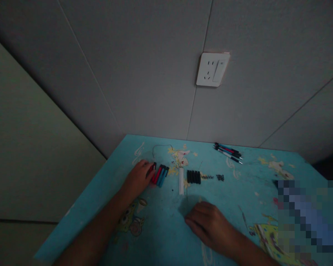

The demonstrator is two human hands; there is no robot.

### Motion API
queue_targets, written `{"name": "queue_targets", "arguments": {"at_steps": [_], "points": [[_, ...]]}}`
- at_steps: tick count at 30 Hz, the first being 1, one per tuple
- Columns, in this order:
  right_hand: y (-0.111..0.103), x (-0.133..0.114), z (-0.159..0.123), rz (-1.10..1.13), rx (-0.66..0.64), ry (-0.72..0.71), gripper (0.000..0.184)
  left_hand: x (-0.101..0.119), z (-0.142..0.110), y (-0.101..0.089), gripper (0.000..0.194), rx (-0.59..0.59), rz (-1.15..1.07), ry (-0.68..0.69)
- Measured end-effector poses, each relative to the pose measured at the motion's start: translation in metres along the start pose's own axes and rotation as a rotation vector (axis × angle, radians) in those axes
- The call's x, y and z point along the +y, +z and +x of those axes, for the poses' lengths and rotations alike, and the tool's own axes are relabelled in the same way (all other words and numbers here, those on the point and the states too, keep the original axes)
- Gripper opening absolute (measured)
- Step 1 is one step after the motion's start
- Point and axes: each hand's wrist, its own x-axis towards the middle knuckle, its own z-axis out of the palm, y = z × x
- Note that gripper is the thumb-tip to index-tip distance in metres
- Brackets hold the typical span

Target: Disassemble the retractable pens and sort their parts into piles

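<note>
My left hand (140,176) is closed at the left end of a row of pen barrels, its fingertips around a dark red pen barrel (152,169). Beside it lie red pen barrels (157,174) and blue pen barrels (162,176) with black tops. My right hand (207,223) rests on the table, fingers curled in, with nothing visible in them. Ahead of it are thin white pen refills (181,181), a row of black grip sleeves (193,177), small springs (207,177) and small black pieces (220,177), too tiny to make out clearly.
Several assembled pens (228,152) lie in a bundle near the back edge. The blue table (155,221) has cartoon prints and meets a grey wall (150,74) with a socket (212,69). At the right, a pixelated patch (310,218) hides part of the view.
</note>
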Motion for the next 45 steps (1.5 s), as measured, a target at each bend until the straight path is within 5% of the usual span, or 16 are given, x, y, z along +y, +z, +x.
{"name": "queue_targets", "arguments": {"at_steps": [8, 12, 16, 19, 23, 27, 45], "points": [[0.002, -0.002, 0.002, -0.007, -0.001, -0.021, 0.021, 0.010, 0.000, -0.002, 0.034, 0.022, -0.004, 0.022], [-0.012, 0.016, -0.002, -0.058, 0.168, -0.004, 0.018, 0.016, -0.001, -0.004, 0.045, 0.040, 0.032, 0.143], [-0.046, 0.070, -0.014, -0.209, 0.530, 0.319, 0.022, 0.020, -0.004, -0.001, 0.060, -0.055, 0.042, 0.317], [-0.070, 0.118, -0.026, -0.460, 0.632, 0.567, 0.031, 0.018, -0.005, 0.003, 0.061, -0.101, 0.061, 0.371], [-0.082, 0.161, -0.038, -0.580, 0.617, 0.701, 0.033, 0.013, -0.004, 0.009, 0.060, -0.134, 0.077, 0.408], [-0.078, 0.179, -0.038, -0.659, 0.572, 0.801, 0.038, 0.013, -0.004, 0.011, 0.061, -0.149, 0.075, 0.416], [-0.077, 0.187, -0.036, -0.670, 0.519, 0.830, 0.028, 0.023, -0.011, 0.018, 0.052, -0.097, 0.128, 0.275]]}}
